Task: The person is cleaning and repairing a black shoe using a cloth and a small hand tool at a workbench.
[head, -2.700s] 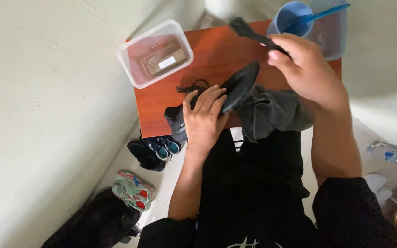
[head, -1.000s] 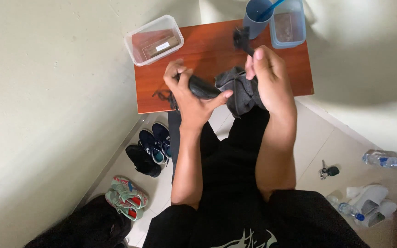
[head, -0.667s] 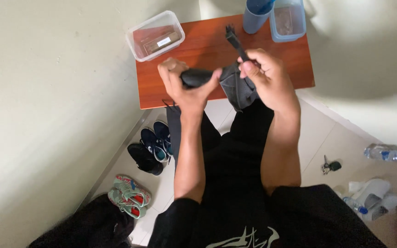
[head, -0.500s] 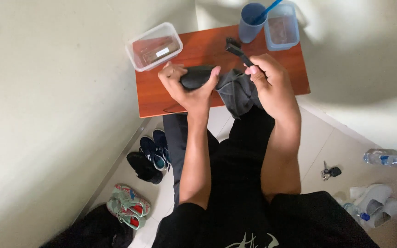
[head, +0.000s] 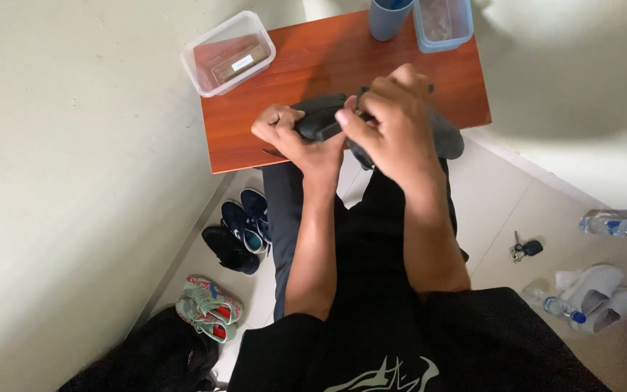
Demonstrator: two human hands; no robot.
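Note:
My left hand point(head: 295, 141) grips a black shoe point(head: 321, 116) from below, over the near edge of a red-brown table point(head: 328, 58). My right hand point(head: 390, 120) is closed on top of the shoe. It holds a small black brush point(head: 361, 92), of which only a dark tip shows above the fingers. A grey cloth point(head: 445, 136) lies under my right hand and hangs off the table edge onto my lap.
On the table stand a clear lidded box point(head: 228, 54), a blue cup point(head: 390, 16) and a blue-rimmed tub point(head: 440, 22). On the floor lie dark sneakers point(head: 241, 229), colourful sneakers point(head: 208, 308), keys point(head: 525, 248), and water bottles point(head: 618, 225) to the right.
Both hands have drawn together over the shoe. The brush, held up in clear view before, now sits hidden under my right hand against the shoe. The camera view shifted slightly.

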